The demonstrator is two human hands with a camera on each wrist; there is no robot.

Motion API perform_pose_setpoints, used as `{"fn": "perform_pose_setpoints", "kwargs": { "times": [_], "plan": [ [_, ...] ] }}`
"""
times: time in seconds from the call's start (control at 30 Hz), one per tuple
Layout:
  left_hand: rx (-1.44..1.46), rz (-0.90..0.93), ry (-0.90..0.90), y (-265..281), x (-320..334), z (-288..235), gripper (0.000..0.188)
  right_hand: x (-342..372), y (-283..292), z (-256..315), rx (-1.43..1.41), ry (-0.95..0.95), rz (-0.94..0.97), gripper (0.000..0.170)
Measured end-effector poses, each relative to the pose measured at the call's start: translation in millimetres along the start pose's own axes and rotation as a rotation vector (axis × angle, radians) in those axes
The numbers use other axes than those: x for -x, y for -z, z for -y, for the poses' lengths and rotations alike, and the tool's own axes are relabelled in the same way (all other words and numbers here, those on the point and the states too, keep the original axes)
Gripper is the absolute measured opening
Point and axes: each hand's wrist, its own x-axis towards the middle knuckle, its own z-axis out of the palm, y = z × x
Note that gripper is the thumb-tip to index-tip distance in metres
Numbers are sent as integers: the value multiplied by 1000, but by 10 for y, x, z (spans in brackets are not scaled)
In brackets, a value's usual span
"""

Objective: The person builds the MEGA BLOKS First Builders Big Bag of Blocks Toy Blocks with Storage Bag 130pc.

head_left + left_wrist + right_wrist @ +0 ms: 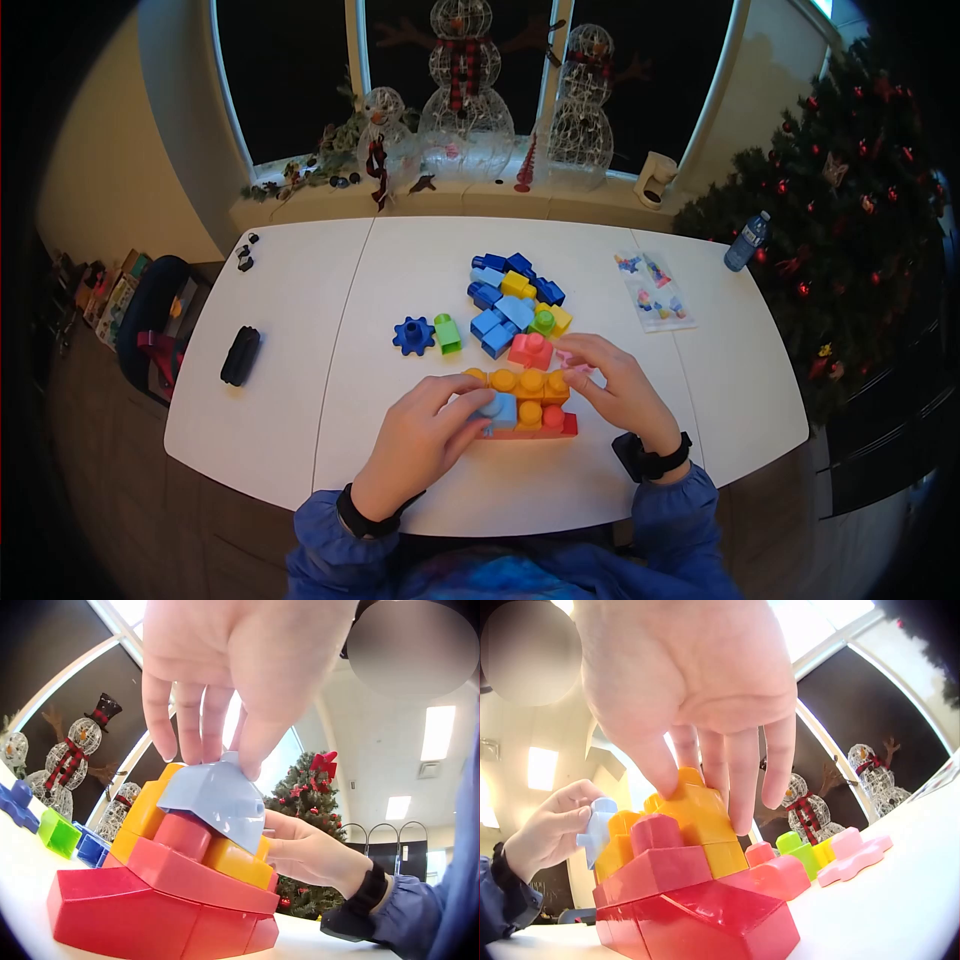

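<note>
A stacked structure of toy building blocks stands on the table in front of me, with red blocks [712, 922] at its base and lighter red ones above. Orange-yellow blocks [530, 382] form a row along its far side. My left hand [425, 430] pinches a light blue block [214, 795] with sloped sides at the left end of the structure, thumb on one side and fingers on the other. At the right end my right hand [620, 385] holds an orange-yellow block [697, 814], its thumb on the near side and its fingers behind.
Beyond the structure lies a pile of blue blocks [487, 325] and yellow blocks, with a coral block [530, 350] nearest. A blue gear-shaped piece [414, 336] and a green block [447, 334] lie left. Further out are a black case [240, 355], a picture sheet [655, 290] and a bottle [747, 242].
</note>
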Motion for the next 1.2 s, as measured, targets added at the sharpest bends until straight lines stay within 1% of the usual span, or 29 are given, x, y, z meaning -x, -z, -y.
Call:
{"fn": "perform_pose_setpoints", "kwargs": {
  "times": [0.07,0.1,0.2,0.3,0.43,0.5,0.6,0.8,0.9,1.0,1.03,1.13,1.17,1.2],
  "plan": [
    [12,-19,14,-8,14,-45,30,-196,47,-14,-6,-48,-36,31],
    [23,-16,10,-24,28,-36,30,-289,50,-39,-25,-90,7,29],
    [46,-25,0,-70,74,11,28,-515,-78,-274,129,-51,143,26],
    [59,-66,-3,-91,62,28,25,-617,-225,-446,284,32,185,25],
    [72,-62,-8,-81,48,56,24,-646,-291,-543,271,41,169,25],
    [69,-50,-12,-70,36,65,24,-626,-268,-503,246,17,148,24],
    [72,-44,-9,-70,24,61,24,-604,-129,-295,95,-102,83,22],
    [68,-59,-12,-78,33,66,23,-423,184,41,22,69,-162,24],
    [68,-75,-10,-98,35,62,22,-209,291,287,-17,106,-215,27],
    [68,-83,-14,-95,40,69,22,32,294,516,-32,105,-124,30],
    [66,-83,-21,-95,34,75,22,90,261,565,-22,71,-110,30],
    [69,-86,-24,-114,35,79,22,162,127,542,22,104,-102,29],
    [70,-86,-22,-115,34,76,22,167,93,544,1,92,-68,27],
    [72,-82,-14,-113,37,70,22,175,44,515,15,119,-82,27]
  ]
}}
